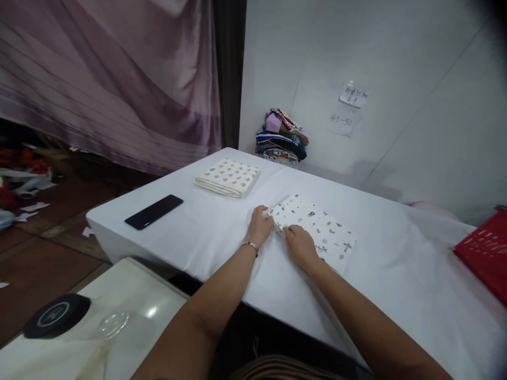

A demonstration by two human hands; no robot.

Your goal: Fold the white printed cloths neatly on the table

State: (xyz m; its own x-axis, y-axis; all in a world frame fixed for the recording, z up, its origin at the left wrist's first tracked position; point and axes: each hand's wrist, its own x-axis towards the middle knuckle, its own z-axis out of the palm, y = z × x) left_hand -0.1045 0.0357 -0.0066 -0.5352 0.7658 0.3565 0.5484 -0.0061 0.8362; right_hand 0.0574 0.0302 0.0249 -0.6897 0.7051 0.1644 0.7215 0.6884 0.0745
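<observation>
A folded white cloth with small grey and brown prints lies on the white-covered table in front of me. My left hand pinches its near left corner, a bracelet around the wrist. Just to the right, my right hand grips the near edge of the same cloth, its fingers curled over the folded layers. Farther back and to the left sits another folded cloth, cream with rows of grey motifs, touched by neither hand.
A black phone lies on the white tablecloth at left. Folded fabrics are stacked beyond the far edge. A red item is at right. A white surface at lower left bears a round black object.
</observation>
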